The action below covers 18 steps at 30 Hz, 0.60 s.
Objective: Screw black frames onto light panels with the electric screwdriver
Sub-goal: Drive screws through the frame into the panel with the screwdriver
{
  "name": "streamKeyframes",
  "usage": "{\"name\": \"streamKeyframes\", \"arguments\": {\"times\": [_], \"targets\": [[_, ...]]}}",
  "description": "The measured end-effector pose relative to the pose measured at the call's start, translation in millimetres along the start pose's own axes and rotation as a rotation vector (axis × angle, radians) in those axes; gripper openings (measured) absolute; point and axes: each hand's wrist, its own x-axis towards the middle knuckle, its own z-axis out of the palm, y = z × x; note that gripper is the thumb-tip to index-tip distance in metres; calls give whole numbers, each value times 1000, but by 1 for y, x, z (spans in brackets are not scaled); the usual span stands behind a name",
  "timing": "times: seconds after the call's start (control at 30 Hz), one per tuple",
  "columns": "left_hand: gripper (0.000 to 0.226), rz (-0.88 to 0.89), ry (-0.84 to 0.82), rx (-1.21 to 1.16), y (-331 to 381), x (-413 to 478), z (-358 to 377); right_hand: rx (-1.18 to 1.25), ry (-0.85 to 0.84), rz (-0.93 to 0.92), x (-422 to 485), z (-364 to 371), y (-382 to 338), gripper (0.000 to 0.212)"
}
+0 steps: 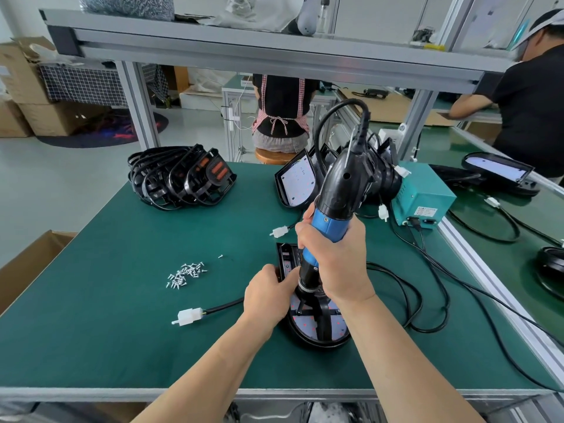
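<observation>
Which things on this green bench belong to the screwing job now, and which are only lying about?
In use: blue-and-black electric screwdriver; black oval light panel under its black frame; heap of small silver screws; stack of black plastic frames.
Lying about: brown cardboard box; round wooden stool; black oval lamp on the neighbouring bench.
</observation>
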Motion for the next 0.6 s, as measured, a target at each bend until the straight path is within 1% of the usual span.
{"name": "streamKeyframes", "arguments": {"times": [0.1, 0.27, 0.4, 0.47, 0.6], "targets": [[46, -3, -3, -15, 1, -1, 0, -5, -37, 12, 3, 0, 1, 13], [46, -2, -9, -28, 1, -1, -2, 33, -6, 37, 6, -6, 3, 17], [47, 16, -36, -65, 4, -2, -3, 80, -8, 9, 5, -9, -1, 19], [47, 17, -54, -94, 4, -1, -4, 78, 15, 9, 4, -7, -2, 22], [48, 9, -76, -135, 4, -1, -5, 46, 67, 7, 1, -3, -2, 19]]}}
